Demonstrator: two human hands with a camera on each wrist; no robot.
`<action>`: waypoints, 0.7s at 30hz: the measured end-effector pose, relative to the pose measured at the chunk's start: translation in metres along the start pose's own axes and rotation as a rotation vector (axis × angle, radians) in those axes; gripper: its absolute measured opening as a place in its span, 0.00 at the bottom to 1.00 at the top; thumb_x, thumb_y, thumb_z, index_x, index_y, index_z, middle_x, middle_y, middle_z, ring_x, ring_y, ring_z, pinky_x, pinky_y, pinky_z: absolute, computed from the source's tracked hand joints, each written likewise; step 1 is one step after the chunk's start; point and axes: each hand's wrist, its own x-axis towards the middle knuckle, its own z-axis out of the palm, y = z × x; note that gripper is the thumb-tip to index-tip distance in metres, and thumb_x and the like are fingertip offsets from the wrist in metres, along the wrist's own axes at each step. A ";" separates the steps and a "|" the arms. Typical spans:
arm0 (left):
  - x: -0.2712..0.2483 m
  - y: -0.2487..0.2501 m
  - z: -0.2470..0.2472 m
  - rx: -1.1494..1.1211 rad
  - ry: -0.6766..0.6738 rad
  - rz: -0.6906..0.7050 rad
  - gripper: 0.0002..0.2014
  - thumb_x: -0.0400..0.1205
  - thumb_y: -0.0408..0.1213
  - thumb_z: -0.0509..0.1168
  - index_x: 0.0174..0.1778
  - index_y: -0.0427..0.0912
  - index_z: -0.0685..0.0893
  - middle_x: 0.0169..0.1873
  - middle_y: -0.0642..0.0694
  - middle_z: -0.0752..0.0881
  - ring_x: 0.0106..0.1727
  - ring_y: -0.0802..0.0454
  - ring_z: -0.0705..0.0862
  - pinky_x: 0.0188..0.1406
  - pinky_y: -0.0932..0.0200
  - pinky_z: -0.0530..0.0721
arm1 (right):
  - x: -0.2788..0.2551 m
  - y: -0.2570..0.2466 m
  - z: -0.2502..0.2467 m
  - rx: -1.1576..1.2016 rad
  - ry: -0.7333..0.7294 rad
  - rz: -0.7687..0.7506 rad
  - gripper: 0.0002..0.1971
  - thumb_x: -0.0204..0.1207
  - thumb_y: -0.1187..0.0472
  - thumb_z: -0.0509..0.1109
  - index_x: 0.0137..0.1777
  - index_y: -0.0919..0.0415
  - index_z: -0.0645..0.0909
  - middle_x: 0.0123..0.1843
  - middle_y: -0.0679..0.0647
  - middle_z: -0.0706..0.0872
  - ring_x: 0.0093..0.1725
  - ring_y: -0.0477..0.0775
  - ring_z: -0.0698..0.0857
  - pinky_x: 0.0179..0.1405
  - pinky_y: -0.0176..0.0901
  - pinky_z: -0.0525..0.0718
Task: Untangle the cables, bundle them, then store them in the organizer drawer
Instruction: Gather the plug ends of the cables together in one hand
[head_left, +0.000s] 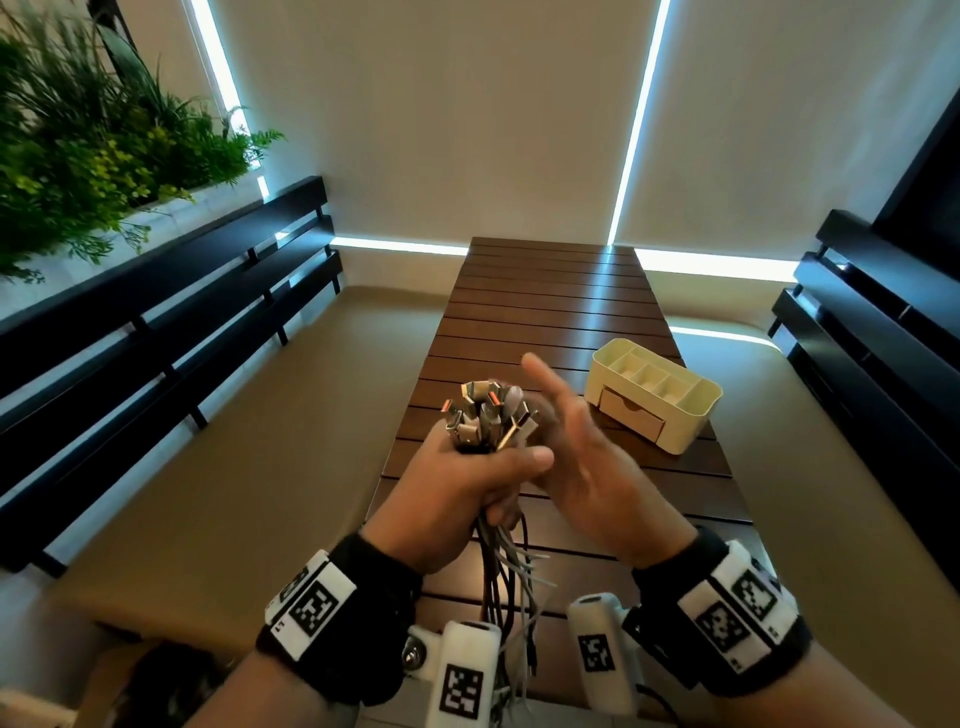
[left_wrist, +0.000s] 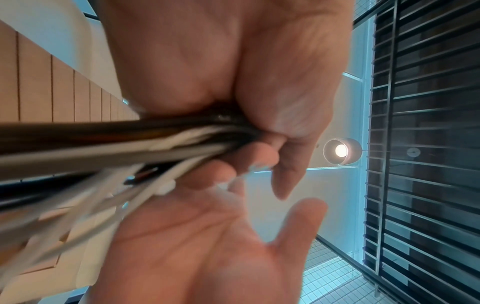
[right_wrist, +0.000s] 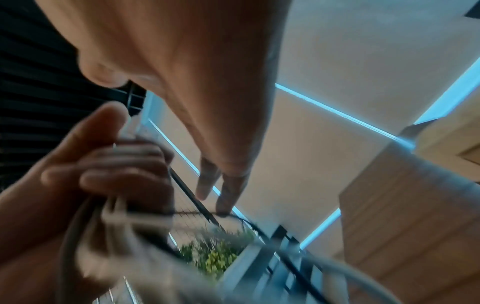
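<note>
Gripping the cables (head_left: 488, 421) in a fist, the left hand (head_left: 457, 499) held the whole bunch upright above the near half of the slatted table (head_left: 545, 306), connector ends fanned out on top and the loose lengths hanging down toward the wrists. The right hand (head_left: 587, 457) stood just beside the bunch at its 3 o'clock, fingers straight and spread, grasping nothing; whether a fingertip touched a connector could not be told. The organizer (head_left: 654, 395) sat on the table at roughly 2 o'clock from the hands, well apart from them, its small front drawer (head_left: 631, 418) shut.

Judged from this, the main risk was the single-handed hold: no tie or band was visible on the bunch, so any easing of the fist could let strands slide out and splay. The hanging tails also looked uneven and crossed, so they might snag on the wrist cameras or retangle while being coiled. With the drawer shut and small, a thick bundle might not fit unless folded tightly.
</note>
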 end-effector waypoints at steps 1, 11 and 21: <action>0.001 0.001 0.000 -0.005 -0.007 0.020 0.10 0.74 0.35 0.74 0.31 0.44 0.80 0.18 0.49 0.68 0.18 0.51 0.69 0.26 0.56 0.75 | -0.003 0.005 0.003 0.002 -0.033 0.043 0.48 0.70 0.32 0.73 0.84 0.47 0.55 0.72 0.45 0.82 0.65 0.51 0.85 0.61 0.48 0.83; 0.008 0.023 -0.007 -0.226 0.118 0.055 0.12 0.79 0.36 0.69 0.35 0.43 0.73 0.22 0.49 0.66 0.22 0.54 0.72 0.24 0.60 0.77 | -0.017 0.037 0.033 -0.564 0.062 0.271 0.13 0.78 0.56 0.75 0.47 0.66 0.80 0.31 0.51 0.81 0.29 0.51 0.79 0.36 0.51 0.81; 0.009 0.016 0.002 -0.318 0.080 0.010 0.12 0.79 0.36 0.70 0.37 0.43 0.72 0.21 0.51 0.63 0.18 0.59 0.65 0.17 0.66 0.68 | -0.024 0.029 0.013 -0.571 -0.046 0.292 0.23 0.68 0.41 0.80 0.59 0.49 0.83 0.51 0.53 0.89 0.50 0.54 0.88 0.55 0.59 0.88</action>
